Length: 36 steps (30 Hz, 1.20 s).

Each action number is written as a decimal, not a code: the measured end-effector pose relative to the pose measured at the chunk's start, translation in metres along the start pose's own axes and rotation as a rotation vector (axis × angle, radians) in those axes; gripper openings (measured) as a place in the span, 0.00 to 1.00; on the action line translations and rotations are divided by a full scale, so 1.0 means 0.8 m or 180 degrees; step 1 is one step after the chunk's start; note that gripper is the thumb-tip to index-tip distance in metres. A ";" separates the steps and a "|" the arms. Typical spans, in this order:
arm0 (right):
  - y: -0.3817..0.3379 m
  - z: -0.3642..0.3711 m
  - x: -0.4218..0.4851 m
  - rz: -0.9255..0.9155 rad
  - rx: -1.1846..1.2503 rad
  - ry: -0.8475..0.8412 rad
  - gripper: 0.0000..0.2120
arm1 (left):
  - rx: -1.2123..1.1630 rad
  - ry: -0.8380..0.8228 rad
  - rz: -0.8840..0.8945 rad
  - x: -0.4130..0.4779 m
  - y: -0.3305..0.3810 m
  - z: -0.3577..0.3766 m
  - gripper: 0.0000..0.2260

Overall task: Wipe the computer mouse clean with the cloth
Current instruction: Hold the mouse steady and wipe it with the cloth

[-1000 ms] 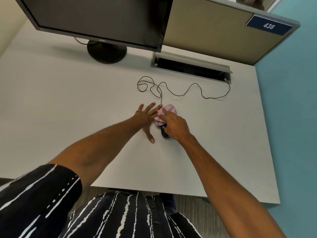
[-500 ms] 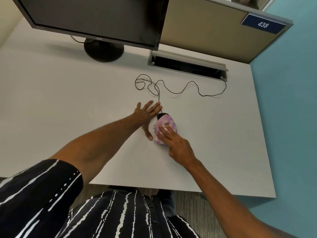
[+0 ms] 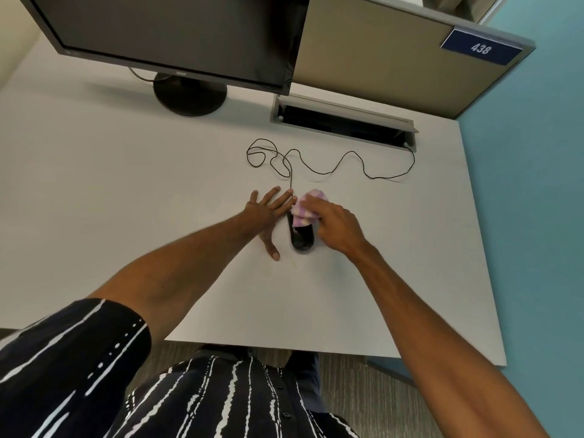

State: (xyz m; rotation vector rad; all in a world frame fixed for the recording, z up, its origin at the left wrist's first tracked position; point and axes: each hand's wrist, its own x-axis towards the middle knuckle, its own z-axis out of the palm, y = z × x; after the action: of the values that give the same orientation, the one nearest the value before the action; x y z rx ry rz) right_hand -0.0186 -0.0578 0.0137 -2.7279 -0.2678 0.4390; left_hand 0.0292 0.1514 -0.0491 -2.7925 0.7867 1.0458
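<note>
Big white desk (image 3: 110,191) takes up most of the shot, with a dark monitor (image 3: 177,36) on a round stand at the back left and a tan partition panel (image 3: 379,55) behind it carrying a blue "438" sign (image 3: 481,48). There's a long cable slot (image 3: 344,121) cut into the desk just in front of the panel. A thin black cord (image 3: 335,162) loops and squiggles across the desk from that slot down to the mouse.

Both bare arms reach in from the bottom, striped dark shirt (image 3: 94,374) below. The left hand (image 3: 265,213) is flat on the desk, fingers spread, not gripping anything, sitting just beside the left edge of the mouse with the thumb pointing back toward the person. The right hand (image 3: 335,222) is bunched around a pink-and-white cloth (image 3: 305,210), pressing it onto the far end of the mouse.

The black mouse (image 3: 302,238) sits mid-desk between the two hands, its near half uncovered.
</note>
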 end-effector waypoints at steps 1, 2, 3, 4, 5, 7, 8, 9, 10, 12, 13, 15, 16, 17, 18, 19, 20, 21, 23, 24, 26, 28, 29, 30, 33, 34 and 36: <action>-0.009 0.004 0.008 -0.0033 -0.0064 -0.0176 0.32 | -0.0001 -0.0010 -0.0002 0.000 0.000 0.000 0.77; -0.017 0.009 0.015 -0.0052 -0.0076 -0.0315 0.32 | 0.0017 -0.0042 0.0002 0.000 0.000 -0.001 0.76; -0.024 0.015 0.020 -0.0076 -0.0088 -0.0415 0.30 | 0.0044 -0.0066 0.0013 0.001 -0.002 -0.001 0.76; -0.029 0.020 0.023 -0.0115 -0.0147 -0.0484 0.29 | 0.0057 -0.0061 0.0040 0.001 -0.004 0.000 0.75; -0.031 0.024 0.025 -0.0169 -0.0253 -0.0527 0.28 | 0.0040 -0.0024 0.0084 0.000 -0.007 0.002 0.74; -0.031 0.027 0.024 -0.0414 -0.0551 -0.0544 0.28 | -0.0029 0.0117 0.0167 -0.001 -0.014 0.007 0.74; -0.031 0.026 0.023 -0.0578 -0.0664 -0.0532 0.26 | -0.0037 0.0173 0.0194 -0.001 -0.017 0.008 0.74; -0.030 0.025 0.023 -0.0703 -0.0723 -0.0537 0.22 | -0.0040 0.0192 0.0216 -0.001 -0.018 0.009 0.74; -0.031 0.022 0.023 -0.0779 -0.0758 -0.0559 0.20 | -0.0053 0.0183 0.0234 0.000 -0.019 0.009 0.74; -0.036 0.018 0.023 -0.0817 -0.0797 -0.0634 0.17 | -0.0088 0.0171 0.0262 0.002 -0.019 0.008 0.75; -0.039 0.016 0.024 -0.0820 -0.0821 -0.0664 0.17 | -0.0100 0.0186 0.0272 0.002 -0.019 0.008 0.74; -0.045 0.013 0.023 -0.0806 -0.0913 -0.0719 0.17 | -0.0117 0.0235 0.0289 0.001 -0.021 0.009 0.74; -0.046 0.013 0.022 -0.0787 -0.0948 -0.0764 0.16 | -0.0137 0.0243 0.0298 0.001 -0.021 0.010 0.74; -0.048 0.013 0.021 -0.0788 -0.0970 -0.0842 0.16 | -0.0159 0.0245 0.0308 0.000 -0.021 0.010 0.74; -0.050 0.012 0.019 -0.0788 -0.0969 -0.0913 0.15 | -0.0176 0.0248 0.0318 0.000 -0.021 0.010 0.74; -0.052 0.013 0.016 -0.0785 -0.0908 -0.0958 0.15 | -0.0186 0.0249 0.0323 0.000 -0.021 0.010 0.74; -0.055 0.013 0.015 -0.0739 -0.0802 -0.1011 0.14 | -0.0192 0.0246 0.0323 0.000 -0.021 0.009 0.74; -0.058 0.014 0.013 -0.0684 -0.0720 -0.1070 0.13 | -0.0198 0.0240 0.0317 0.000 -0.021 0.009 0.74; -0.058 0.012 0.009 -0.0512 -0.0599 -0.1256 0.14 | -0.0159 0.0246 0.0289 0.001 -0.020 0.009 0.74; -0.054 0.011 0.005 -0.0514 -0.0562 -0.1282 0.16 | -0.0105 0.0250 0.0271 0.001 -0.019 0.008 0.74; -0.041 0.005 -0.006 -0.0606 -0.0359 -0.1145 0.19 | -0.0034 0.0236 0.0240 0.002 -0.018 0.009 0.74; -0.020 -0.003 -0.018 -0.0472 0.0164 -0.0932 0.28 | -0.0036 0.0258 0.0225 0.002 -0.018 0.010 0.75; -0.009 -0.007 -0.020 -0.0335 0.0606 -0.0770 0.31 | -0.0060 0.0260 0.0230 0.002 -0.019 0.011 0.76; 0.002 -0.011 -0.019 -0.0174 0.0948 -0.0548 0.33 | -0.0092 0.0245 0.0245 0.001 -0.021 0.011 0.76; 0.023 -0.026 -0.004 0.0216 0.0969 0.0235 0.37 | -0.0116 0.0165 0.0301 0.001 -0.023 0.009 0.76; 0.026 -0.029 0.003 0.0314 0.0761 0.0399 0.37 | -0.0106 0.0150 0.0304 0.001 -0.022 0.008 0.76; 0.024 -0.028 0.015 0.0420 0.0529 0.0435 0.35 | -0.0064 0.0122 0.0276 0.003 -0.020 0.005 0.76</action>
State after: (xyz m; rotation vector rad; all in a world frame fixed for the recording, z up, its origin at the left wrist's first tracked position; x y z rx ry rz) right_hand 0.0028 -0.0797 0.0232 -2.6058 -0.0141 0.2938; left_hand 0.0357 0.1649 -0.0557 -2.8268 0.9142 1.0211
